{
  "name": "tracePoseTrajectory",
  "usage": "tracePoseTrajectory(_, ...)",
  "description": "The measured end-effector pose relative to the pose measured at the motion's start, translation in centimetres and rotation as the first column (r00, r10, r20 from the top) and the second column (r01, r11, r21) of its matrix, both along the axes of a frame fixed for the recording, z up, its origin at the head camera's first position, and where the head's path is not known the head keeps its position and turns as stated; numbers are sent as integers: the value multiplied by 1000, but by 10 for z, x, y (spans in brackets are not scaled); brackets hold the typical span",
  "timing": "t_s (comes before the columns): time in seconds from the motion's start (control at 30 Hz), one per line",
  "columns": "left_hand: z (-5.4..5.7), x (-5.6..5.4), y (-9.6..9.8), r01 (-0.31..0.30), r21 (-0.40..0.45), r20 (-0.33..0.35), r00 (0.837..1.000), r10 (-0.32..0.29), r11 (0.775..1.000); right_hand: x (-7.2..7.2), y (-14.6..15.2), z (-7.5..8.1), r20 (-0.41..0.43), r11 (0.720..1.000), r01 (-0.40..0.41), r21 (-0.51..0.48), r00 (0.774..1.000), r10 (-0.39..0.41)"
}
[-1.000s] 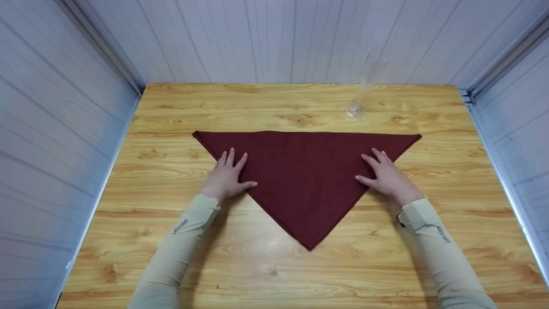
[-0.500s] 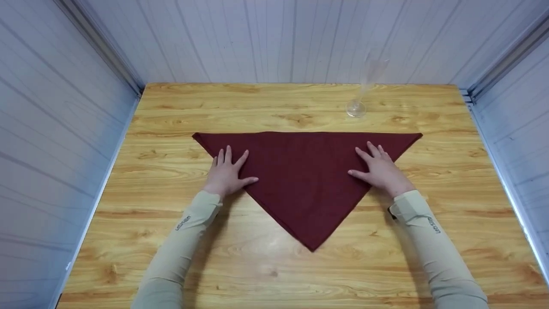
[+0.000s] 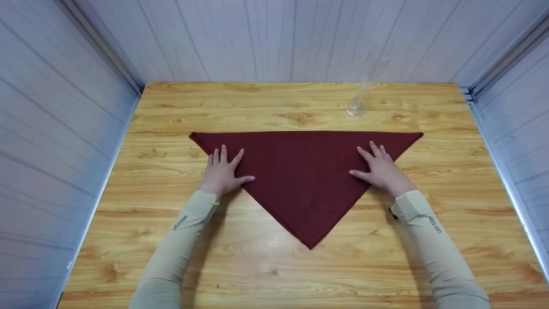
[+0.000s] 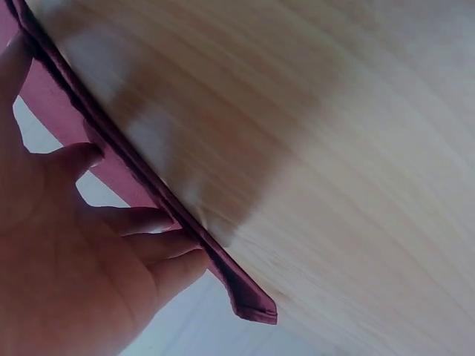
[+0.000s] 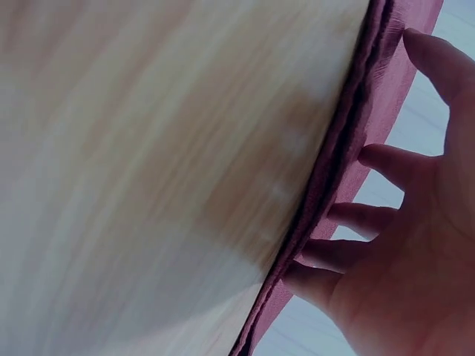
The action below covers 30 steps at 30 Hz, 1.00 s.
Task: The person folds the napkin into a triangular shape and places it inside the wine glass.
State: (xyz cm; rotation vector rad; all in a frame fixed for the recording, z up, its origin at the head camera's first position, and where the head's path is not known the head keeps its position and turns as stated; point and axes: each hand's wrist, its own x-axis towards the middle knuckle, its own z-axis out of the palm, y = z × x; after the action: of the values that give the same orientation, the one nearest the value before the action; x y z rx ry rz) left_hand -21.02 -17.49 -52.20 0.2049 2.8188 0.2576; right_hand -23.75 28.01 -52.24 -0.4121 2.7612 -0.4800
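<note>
A dark red cloth napkin (image 3: 300, 180) lies flat on the table as a triangle, its long edge at the back and its point toward the person. Spread fingers of the left hand (image 3: 222, 174) rest on the napkin near its left slanting edge. Across from it, the right hand (image 3: 381, 171) touches the cloth near the right slanting edge, fingers also apart. The left wrist view shows layered cloth edges (image 4: 141, 170) under the left fingertips. In the right wrist view, fingertips of the right hand (image 5: 415, 245) meet the layered edge (image 5: 326, 178).
A clear stemmed glass (image 3: 356, 107) stands behind the napkin, toward the right. The wood-grain table (image 3: 274, 274) is bounded by pale panel walls (image 3: 266, 38) at the back and both sides.
The right hand has moved slightly left and back over the cloth, then stayed. Lately the left hand has shifted a little left, and the napkin's left corner has moved slightly outward.
</note>
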Motion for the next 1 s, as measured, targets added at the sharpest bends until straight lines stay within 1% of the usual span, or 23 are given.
tracePoseTrajectory(0.2, -1, -1, -6, -14, 2, 1, 1000, 14, 1000, 8, 7, -1, 18, 1000, 29, -4, 999, -29)
tracePoseTrajectory(0.33, -2, -1, -8, -18, 17, 12, 1000, 18, 1000, 13, 12, -2, 15, 999, 27, -19, 1000, -27)
tracePoseTrajectory(0.47, -3, -1, -9, -20, 31, 17, 1000, 19, 999, 14, 15, -3, 3, 999, 23, -32, 1000, -23)
tracePoseTrajectory(0.63, -3, -5, -10, -20, 32, 14, 1000, 20, 999, 8, 15, -2, 8, 999, 31, -41, 1000, -30)
tracePoseTrajectory(0.83, -1, -15, -10, -19, 30, 11, 1000, 19, 999, -3, 13, 1, 31, 998, 41, -40, 999, -40)
tracePoseTrajectory(1.0, 1, -21, -9, -26, 30, 28, 999, 25, 999, -9, 13, 3, 40, 998, 48, -36, 998, -47)
